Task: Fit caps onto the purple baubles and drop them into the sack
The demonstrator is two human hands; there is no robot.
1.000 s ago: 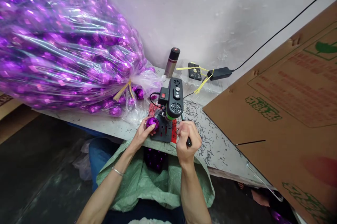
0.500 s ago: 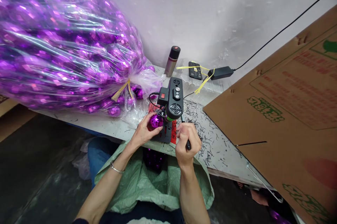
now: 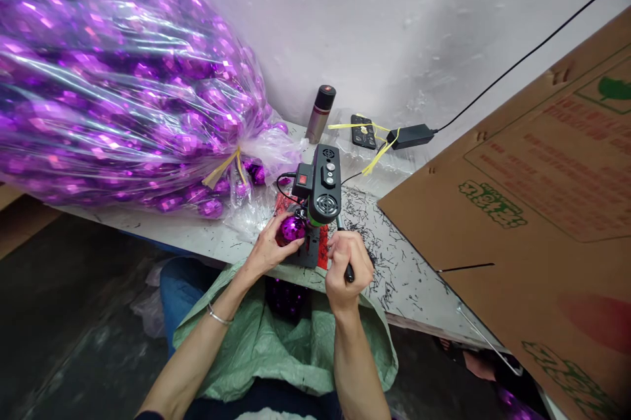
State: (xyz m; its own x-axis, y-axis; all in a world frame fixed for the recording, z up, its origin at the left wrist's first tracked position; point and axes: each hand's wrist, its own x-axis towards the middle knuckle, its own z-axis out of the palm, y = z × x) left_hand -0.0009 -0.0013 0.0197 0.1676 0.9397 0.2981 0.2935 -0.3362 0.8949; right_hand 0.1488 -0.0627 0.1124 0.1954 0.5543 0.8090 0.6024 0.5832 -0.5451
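Note:
A shiny purple faceted ball (image 3: 292,228) is in my left hand (image 3: 270,244), gripped between thumb and fingers. The ball sits against the left side of a small black bench machine (image 3: 325,186) with a red switch. My right hand (image 3: 349,270) is wrapped round the black handle of a lever (image 3: 350,273) on the machine's right side. Under the machine lies a dark base plate (image 3: 310,256) over a red mat (image 3: 322,248). The contact point between ball and machine is partly hidden by the machine's head.
A large tied clear bag (image 3: 123,98) of purple balls fills the left. Behind stand a flask (image 3: 320,113), a phone-like black slab (image 3: 363,132) and a power adapter (image 3: 411,137). Black scraps (image 3: 374,229) litter the table. A cardboard box (image 3: 532,210) rises right; a green sack (image 3: 296,361) lies open below.
The view has shifted slightly. Both hands keep their holds on the ball and the lever handle, with no clear movement of either.

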